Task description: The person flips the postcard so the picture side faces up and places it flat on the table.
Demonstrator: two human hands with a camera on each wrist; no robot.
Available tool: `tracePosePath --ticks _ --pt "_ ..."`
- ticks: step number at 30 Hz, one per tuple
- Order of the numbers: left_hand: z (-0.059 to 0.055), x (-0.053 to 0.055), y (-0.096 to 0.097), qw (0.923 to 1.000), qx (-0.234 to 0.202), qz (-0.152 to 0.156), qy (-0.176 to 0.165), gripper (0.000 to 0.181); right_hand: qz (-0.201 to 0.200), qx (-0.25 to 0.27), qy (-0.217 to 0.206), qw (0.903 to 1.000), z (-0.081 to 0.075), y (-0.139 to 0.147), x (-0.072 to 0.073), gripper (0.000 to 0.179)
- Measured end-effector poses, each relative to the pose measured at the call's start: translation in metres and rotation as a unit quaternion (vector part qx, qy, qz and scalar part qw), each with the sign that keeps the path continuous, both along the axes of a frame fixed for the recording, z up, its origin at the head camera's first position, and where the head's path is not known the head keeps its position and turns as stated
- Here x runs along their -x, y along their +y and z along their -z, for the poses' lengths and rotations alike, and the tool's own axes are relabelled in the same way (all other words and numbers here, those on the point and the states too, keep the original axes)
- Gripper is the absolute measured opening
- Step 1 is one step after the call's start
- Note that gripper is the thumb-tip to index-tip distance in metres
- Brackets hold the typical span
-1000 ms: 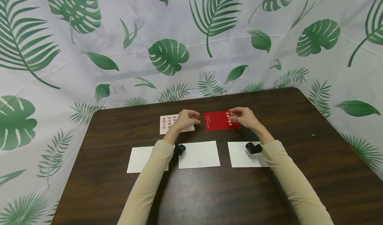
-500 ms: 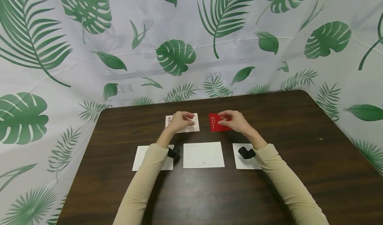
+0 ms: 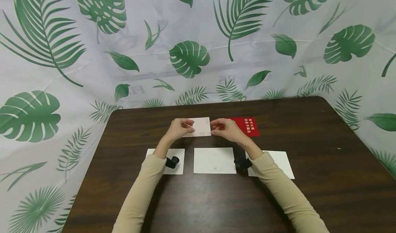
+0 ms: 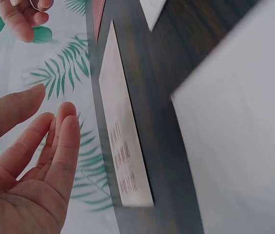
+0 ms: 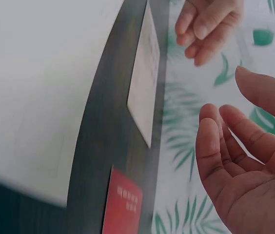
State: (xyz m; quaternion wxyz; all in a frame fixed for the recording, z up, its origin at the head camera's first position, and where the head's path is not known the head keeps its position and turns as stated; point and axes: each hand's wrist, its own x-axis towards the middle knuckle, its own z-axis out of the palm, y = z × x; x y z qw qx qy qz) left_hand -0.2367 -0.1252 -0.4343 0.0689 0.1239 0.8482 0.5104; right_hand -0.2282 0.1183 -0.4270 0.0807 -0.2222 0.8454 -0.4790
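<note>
My left hand [image 3: 177, 129] hovers over the left part of a pale card with pinkish print [image 3: 202, 125]. In the left wrist view this left hand [image 4: 32, 163] has loosely bent fingers, thumb apart and nothing between them. The right hand [image 3: 228, 129] hovers between the pale card and a red card with white characters [image 3: 250, 125], covering the red card's left end. Seen from the right wrist, the right hand [image 5: 247, 165] is empty too, fingers relaxed, with the red card [image 5: 124, 207] and pale card [image 5: 145, 80] lying past it.
Nearer me on the dark wooden table [image 3: 204, 205] lie three white cards in a row: a left one [image 3: 178, 166], a middle one [image 3: 214, 160] and a right one [image 3: 282, 162]. The sleeves partly cover the outer two. A leaf-patterned cloth [image 3: 139, 67] hangs behind the table.
Both hands have shifted left over the cards: the left from the pale card's right end toward its left, the right from the red card's right end to its left. The cards lie as before.
</note>
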Motion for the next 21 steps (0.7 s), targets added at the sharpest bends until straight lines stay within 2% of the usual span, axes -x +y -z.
tracePosePath --ticks 7,13,21 --pt "0.002 -0.011 -0.026 0.9998 0.001 -0.013 0.012 0.032 -0.032 0.004 0.011 0.9994 0.002 -0.026 -0.004 0.039" --pt "-0.001 -0.022 -0.047 0.9995 0.0 -0.026 0.014 0.033 -0.049 0.004 0.018 0.9986 0.004 -0.046 -0.008 0.037" --pt "-0.001 -0.036 -0.078 0.9987 0.025 -0.043 0.007 0.032 -0.091 0.01 0.019 0.9956 0.008 -0.07 -0.018 0.034"
